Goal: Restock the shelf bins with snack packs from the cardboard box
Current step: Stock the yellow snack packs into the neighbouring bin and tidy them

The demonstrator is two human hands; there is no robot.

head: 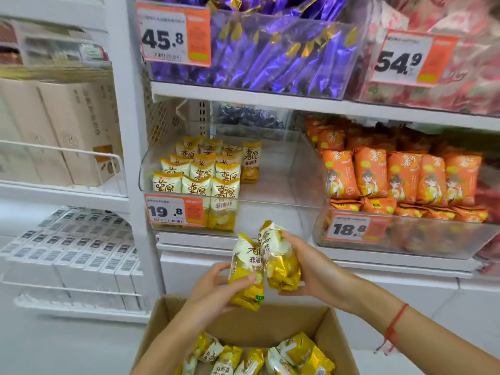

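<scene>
White shop shelving (243, 94) fills the background, its clear bins marked with orange price tags; the middle bin (284, 185) holds rows of yellow-and-white snack packs (196, 182) standing upright in its left part, with its right part bare; just right of it a second bin (405, 234) is packed with orange packs (400, 177), and on the shelf above sit purple packs (270, 58) (a blurred red lot lies further right). Near the bottom edge, an open cardboard box (270, 318) holds more yellow packs (270, 358) lying loose. Above the box, in front of the shelf below the middle bin, the left hand (216, 290) has its fingers curled round one yellow pack (247, 277), thumb across its front; the right hand (305, 263) grips a second yellow pack (280, 259) from the right side, fingers wrapped behind it; the two packs touch side by side, both roughly upright. A red string (395, 324) circles the right wrist. White boxes (73, 255) line the far-left shelves.
</scene>
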